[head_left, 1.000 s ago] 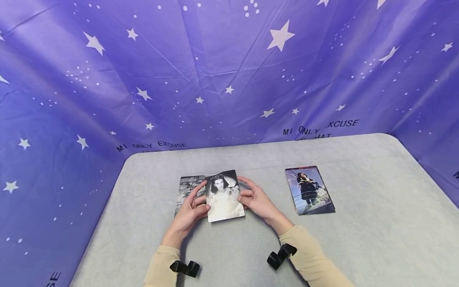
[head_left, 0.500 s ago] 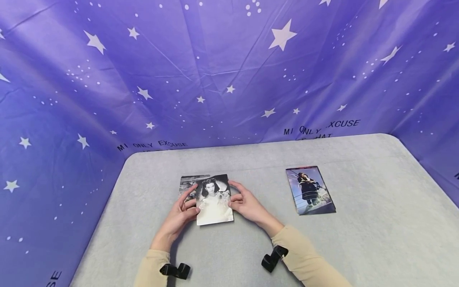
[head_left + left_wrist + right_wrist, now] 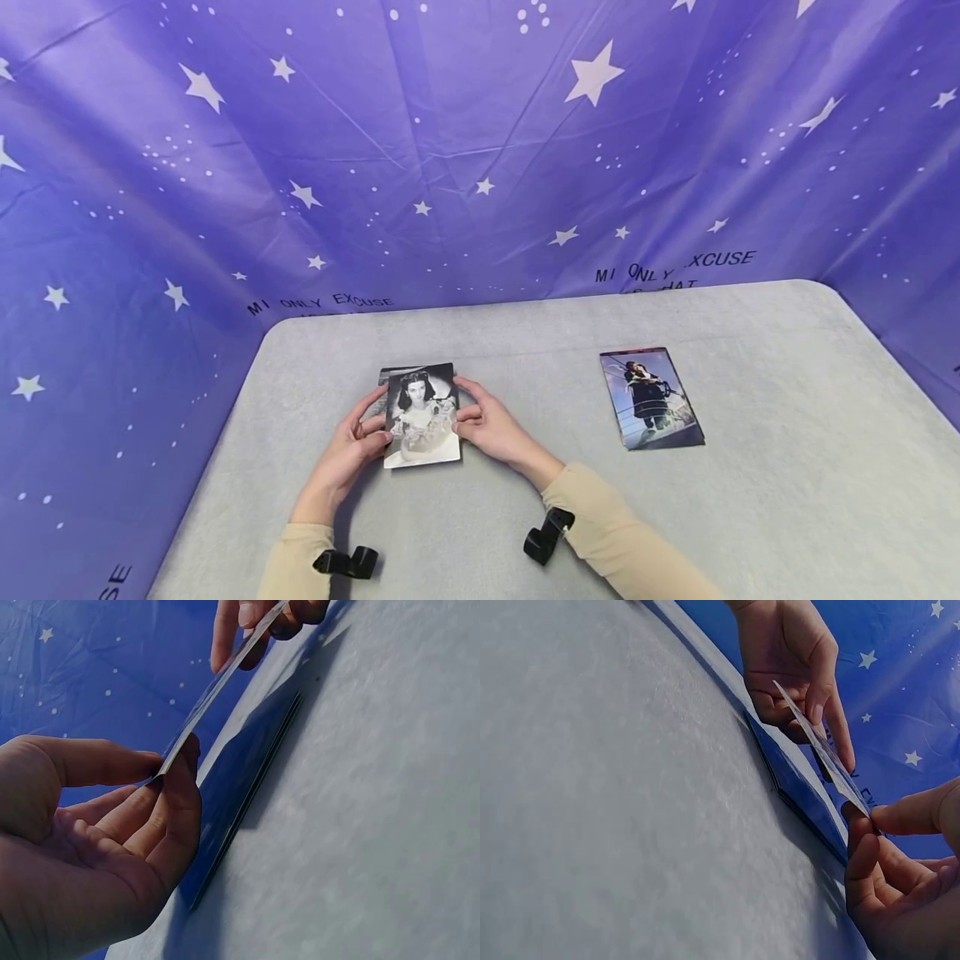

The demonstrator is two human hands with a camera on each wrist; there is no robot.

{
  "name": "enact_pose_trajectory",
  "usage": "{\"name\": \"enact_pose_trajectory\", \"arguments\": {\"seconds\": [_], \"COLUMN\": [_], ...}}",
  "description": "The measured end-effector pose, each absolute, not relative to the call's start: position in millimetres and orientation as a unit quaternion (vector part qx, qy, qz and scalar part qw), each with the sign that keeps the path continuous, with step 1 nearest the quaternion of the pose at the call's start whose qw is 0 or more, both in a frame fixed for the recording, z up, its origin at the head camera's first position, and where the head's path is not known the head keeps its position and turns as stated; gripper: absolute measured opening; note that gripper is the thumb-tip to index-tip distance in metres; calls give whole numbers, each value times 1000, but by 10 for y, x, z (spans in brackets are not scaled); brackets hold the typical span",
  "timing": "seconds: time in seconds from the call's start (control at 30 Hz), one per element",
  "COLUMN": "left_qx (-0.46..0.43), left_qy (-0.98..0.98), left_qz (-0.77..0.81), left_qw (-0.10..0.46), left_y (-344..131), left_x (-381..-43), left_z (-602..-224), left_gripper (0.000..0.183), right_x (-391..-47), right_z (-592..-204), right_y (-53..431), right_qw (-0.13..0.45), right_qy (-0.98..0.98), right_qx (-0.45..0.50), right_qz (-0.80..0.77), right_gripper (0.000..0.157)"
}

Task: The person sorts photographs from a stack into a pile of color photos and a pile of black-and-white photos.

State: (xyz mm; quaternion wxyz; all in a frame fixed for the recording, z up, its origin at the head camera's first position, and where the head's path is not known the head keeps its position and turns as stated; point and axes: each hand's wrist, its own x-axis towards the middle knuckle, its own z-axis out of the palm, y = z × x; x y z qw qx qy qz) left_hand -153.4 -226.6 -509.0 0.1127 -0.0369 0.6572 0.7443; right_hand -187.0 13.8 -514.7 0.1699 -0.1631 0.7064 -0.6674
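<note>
A black-and-white photo [image 3: 422, 417] of a dark-haired person in a pale dress is held by both hands above the table. My left hand [image 3: 348, 450] pinches its left edge between thumb and fingers. On the opposite edge, my right hand [image 3: 491, 425] pinches it the same way. Both wrist views show a gap under the raised photo [image 3: 206, 701]. Below it lies a small stack of photos [image 3: 240, 802] on the table, its edges layered. From the head view only a strip of that stack shows, along the top and left of the held photo.
Another stack of photos [image 3: 651, 400], topped by a colour picture of two people at a ship's railing, lies to the right on the grey table [image 3: 787, 433]. A purple star-patterned cloth [image 3: 480, 125] hangs behind the table and down its sides.
Both hands have moved left with the black-and-white photo, which now covers most of the stack beneath it. The colour stack on the right stays where it was.
</note>
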Motion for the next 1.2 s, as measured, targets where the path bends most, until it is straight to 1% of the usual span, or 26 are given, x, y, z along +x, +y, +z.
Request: {"name": "enact_pose_trajectory", "arguments": {"seconds": [0.4,0.63,0.77,0.9,1.03,1.2], "left_qx": [-52,-71,-65,-54,-46,-39], "left_qy": [725,793,819,830,834,838], "left_qz": [678,599,568,553,547,540], "left_qw": [111,77,58,48,53,61], "left_y": [-2423,-2439,-2426,-2407,-2408,-2422], "left_x": [-1625,-1676,-1676,-1679,-1697,-1707], "left_z": [-4996,-5013,-5016,-5004,-5010,-5023], "left_gripper": [69,54,47,45,46,44], "right_x": [-1913,-1950,-1980,-2000,-2012,-2010], "right_z": [-5137,-5168,-5187,-5188,-5178,-5128], "right_y": [-73,-98,-104,-106,-99,-27], "right_qw": [189,199,203,203,212,225], "right_qy": [697,711,722,729,738,770], "right_qx": [-140,-130,-137,-149,-157,-180], "right_qz": [-677,-662,-647,-636,-621,-570], "right_gripper": [76,76,77,76,75,78]}}
